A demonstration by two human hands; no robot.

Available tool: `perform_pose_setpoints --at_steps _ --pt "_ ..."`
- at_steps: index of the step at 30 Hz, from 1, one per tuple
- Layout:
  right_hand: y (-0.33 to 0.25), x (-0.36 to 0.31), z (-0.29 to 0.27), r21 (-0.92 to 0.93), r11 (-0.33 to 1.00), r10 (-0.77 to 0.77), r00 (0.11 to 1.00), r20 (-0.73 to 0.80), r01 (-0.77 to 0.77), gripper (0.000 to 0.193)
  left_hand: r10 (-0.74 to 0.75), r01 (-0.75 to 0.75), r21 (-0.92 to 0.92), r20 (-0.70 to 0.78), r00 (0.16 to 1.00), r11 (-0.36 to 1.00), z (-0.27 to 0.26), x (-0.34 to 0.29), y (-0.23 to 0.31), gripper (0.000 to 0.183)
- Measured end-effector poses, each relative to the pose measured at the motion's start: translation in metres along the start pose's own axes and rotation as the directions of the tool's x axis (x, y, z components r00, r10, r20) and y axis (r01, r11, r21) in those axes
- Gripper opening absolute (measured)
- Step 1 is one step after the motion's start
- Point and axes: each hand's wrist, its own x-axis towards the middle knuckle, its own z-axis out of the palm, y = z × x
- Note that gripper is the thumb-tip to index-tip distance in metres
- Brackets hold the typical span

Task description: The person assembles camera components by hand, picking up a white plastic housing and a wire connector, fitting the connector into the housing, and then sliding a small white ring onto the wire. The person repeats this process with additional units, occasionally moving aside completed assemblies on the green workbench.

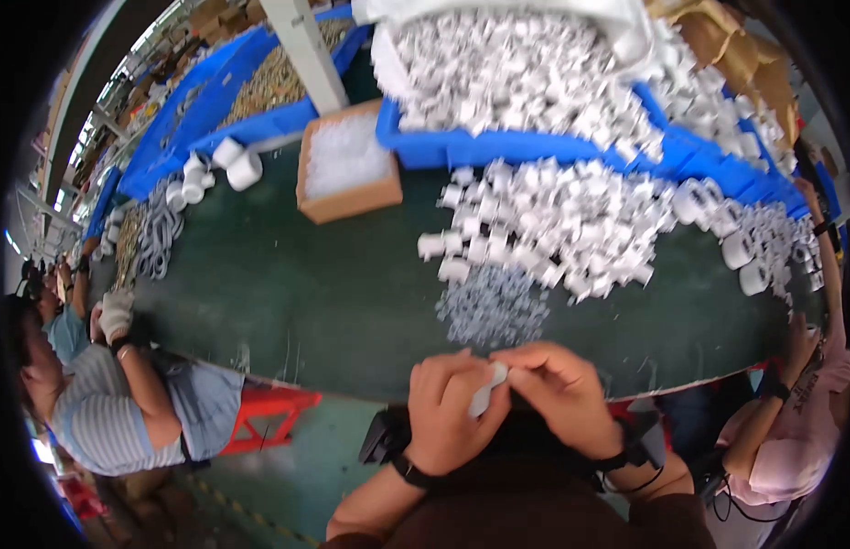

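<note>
A small white plastic part (483, 399) sits in my left hand (448, 403), whose fingers are curled around it near the table's front edge. My right hand (564, 393) is closed in a pinch against the upper end of that part; whatever lies between its fingertips is too small to make out. Just beyond my hands lies a heap of small grey pieces (494, 306). Behind that heap spreads a large pile of white plastic parts (571, 220) on the dark green table (260, 274).
Blue bins (498, 149) of white parts line the back. An open cardboard box (352, 207) holds clear bags. White rolls (245, 171) and grey cord-like bundles (158, 240) lie at left. Co-workers sit at left (123, 403) and right (791, 439). A red stool (265, 416) stands at left.
</note>
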Motion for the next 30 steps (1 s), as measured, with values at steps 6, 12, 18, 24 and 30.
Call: perform_pose_setpoints --at_steps 6,12,18,24,30 --pt "0.001 0.014 0.000 0.088 0.996 0.017 0.999 0.031 -0.019 0.018 -0.013 0.012 0.063 0.013 1.000 0.998 -0.004 0.010 0.000 0.035" --pt "0.000 0.008 0.004 0.108 0.990 0.087 0.996 0.019 -0.088 0.016 0.003 -0.005 0.051 0.024 1.000 0.999 -0.005 0.004 0.000 0.036" --pt "0.011 0.002 0.006 0.177 0.982 0.053 0.994 0.099 -0.070 0.010 0.068 -0.067 -0.018 0.112 0.991 0.998 -0.020 0.002 -0.007 0.034" --pt "0.012 -0.005 0.012 0.105 0.990 0.074 0.982 0.171 -0.093 0.007 0.132 -0.127 -0.038 0.207 0.969 0.991 -0.036 0.003 -0.008 0.032" --pt "-0.007 -0.005 -0.018 -0.178 0.975 -0.124 0.991 0.055 0.132 0.003 0.159 -0.165 -0.020 0.394 0.905 0.986 -0.056 0.019 -0.023 0.033"
